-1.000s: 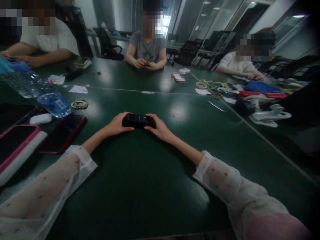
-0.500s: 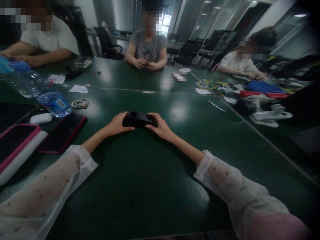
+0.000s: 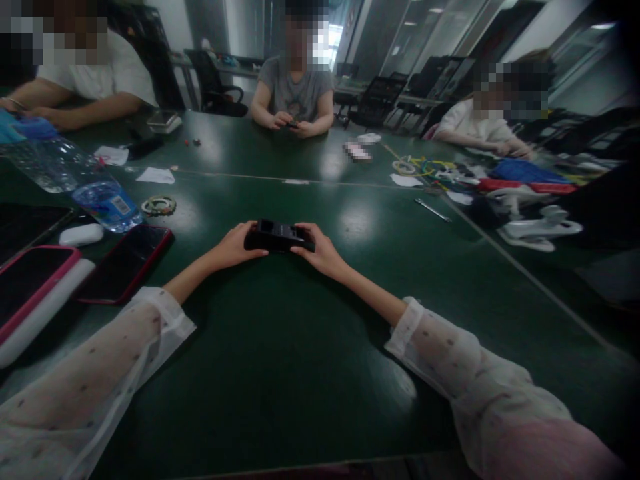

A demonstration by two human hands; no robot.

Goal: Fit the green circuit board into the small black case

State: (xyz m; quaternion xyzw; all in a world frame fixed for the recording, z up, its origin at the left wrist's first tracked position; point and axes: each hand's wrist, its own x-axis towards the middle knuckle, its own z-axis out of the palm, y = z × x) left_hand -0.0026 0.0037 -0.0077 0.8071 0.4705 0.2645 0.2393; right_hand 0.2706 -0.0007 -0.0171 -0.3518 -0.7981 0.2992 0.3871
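A black oblong device [image 3: 277, 235] with a square recess in its top is held just above or on the green table; I cannot tell which, nor its exact kind. My left hand [image 3: 239, 243] grips its left end, thumb along the near side and fingers behind. The right end is gripped by my right hand [image 3: 321, 252] in the same way. Both hands are closed on it, with part of the fingers hidden behind the device.
On the left are a red-edged phone [image 3: 127, 263], a pink-edged phone [image 3: 30, 287], a white earbud case [image 3: 81, 235], a water bottle [image 3: 107, 203] and a beaded ring [image 3: 159, 205]. A wrench [image 3: 433, 210], cables [image 3: 425, 167] and a white object [image 3: 545, 227] lie right. Three people sit opposite.
The view has shifted very slightly. Both hands keep their hold on the black device in nearly the same place.
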